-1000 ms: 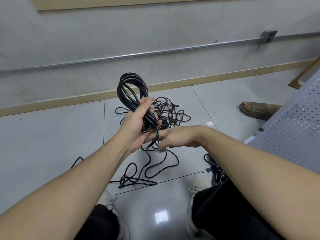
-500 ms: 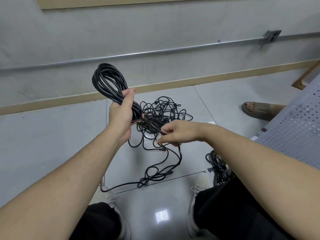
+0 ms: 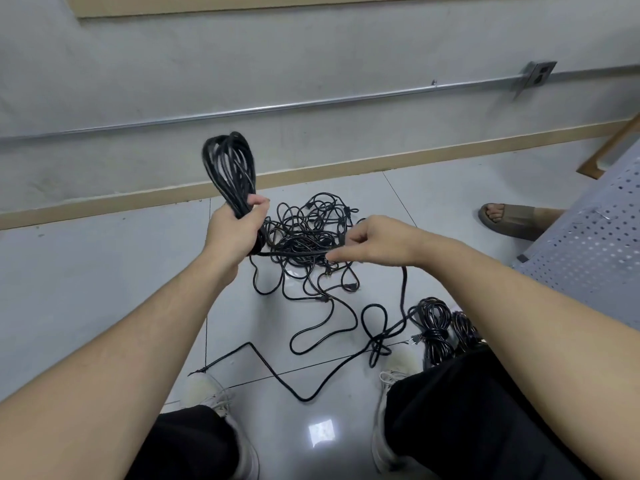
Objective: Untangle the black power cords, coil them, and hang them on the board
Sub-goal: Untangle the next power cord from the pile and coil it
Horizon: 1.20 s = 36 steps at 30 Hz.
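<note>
- My left hand (image 3: 232, 233) grips a coiled black power cord (image 3: 230, 171), loops standing above the fist.
- My right hand (image 3: 374, 241) pinches the cord's loose strand (image 3: 294, 253), stretched between both hands.
- Beyond them, a tangled cord pile (image 3: 304, 233) lies on the floor.
- Finished coils (image 3: 434, 327) lie below my right hand.

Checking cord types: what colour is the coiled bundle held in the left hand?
Black; the coiled cord bundle in the left hand shows best in the head view.
</note>
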Each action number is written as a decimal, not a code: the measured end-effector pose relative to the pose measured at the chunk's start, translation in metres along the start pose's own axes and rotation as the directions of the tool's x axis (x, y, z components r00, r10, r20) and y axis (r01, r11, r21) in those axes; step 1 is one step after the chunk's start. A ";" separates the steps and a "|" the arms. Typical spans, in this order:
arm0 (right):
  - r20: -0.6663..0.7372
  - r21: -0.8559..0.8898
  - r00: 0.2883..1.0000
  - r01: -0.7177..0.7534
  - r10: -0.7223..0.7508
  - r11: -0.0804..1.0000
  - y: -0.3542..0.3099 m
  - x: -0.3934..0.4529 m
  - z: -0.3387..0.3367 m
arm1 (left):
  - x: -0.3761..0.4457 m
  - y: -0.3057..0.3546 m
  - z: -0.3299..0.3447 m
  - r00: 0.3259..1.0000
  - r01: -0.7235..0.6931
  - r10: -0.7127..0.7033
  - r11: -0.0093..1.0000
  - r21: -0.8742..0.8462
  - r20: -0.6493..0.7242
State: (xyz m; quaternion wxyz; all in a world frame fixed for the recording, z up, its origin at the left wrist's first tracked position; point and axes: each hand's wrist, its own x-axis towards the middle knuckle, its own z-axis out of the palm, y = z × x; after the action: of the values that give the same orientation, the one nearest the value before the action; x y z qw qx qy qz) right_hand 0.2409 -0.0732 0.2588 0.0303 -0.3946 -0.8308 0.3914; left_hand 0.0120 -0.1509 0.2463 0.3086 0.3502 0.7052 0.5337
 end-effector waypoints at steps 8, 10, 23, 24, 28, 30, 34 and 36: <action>-0.140 0.468 0.989 0.108 -0.047 0.877 -0.001 -0.006 -0.001 | -0.017 -0.007 0.007 0.919 0.046 -0.119 0.979 0.198 0.377; -0.240 0.487 0.971 0.102 0.020 0.868 -0.006 -0.004 -0.003 | -0.022 0.000 0.011 0.917 0.054 -0.134 0.975 0.216 0.377; -0.305 0.683 0.945 0.132 0.117 0.718 -0.012 -0.005 -0.016 | -0.028 -0.002 0.012 0.837 -0.043 -0.139 0.947 0.317 0.529; -0.309 0.724 0.945 0.161 0.107 0.671 -0.012 -0.007 -0.018 | -0.030 -0.003 0.012 0.831 -0.035 -0.160 0.941 0.337 0.533; -0.354 0.792 0.909 0.168 0.218 0.587 -0.015 -0.004 -0.015 | -0.037 -0.005 0.018 0.788 -0.059 -0.147 0.949 0.310 0.598; -0.371 0.830 0.890 0.189 0.266 0.525 -0.020 -0.001 -0.009 | -0.042 -0.004 0.024 0.767 -0.059 -0.121 0.965 0.256 0.630; -0.360 0.823 0.883 0.150 0.300 0.548 -0.028 0.007 0.005 | -0.048 -0.003 0.029 0.756 -0.052 -0.057 0.988 0.147 0.652; -0.329 0.798 0.888 0.080 0.321 0.598 -0.028 0.010 0.008 | -0.049 -0.002 0.028 0.758 -0.040 -0.049 0.992 0.121 0.650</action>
State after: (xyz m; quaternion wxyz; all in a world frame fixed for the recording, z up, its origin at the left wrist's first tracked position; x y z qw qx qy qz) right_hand 0.2134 -0.0822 0.2692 0.3616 -0.4743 -0.5105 0.6194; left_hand 0.0624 -0.1768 0.2405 0.5127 0.5313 0.5873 0.3316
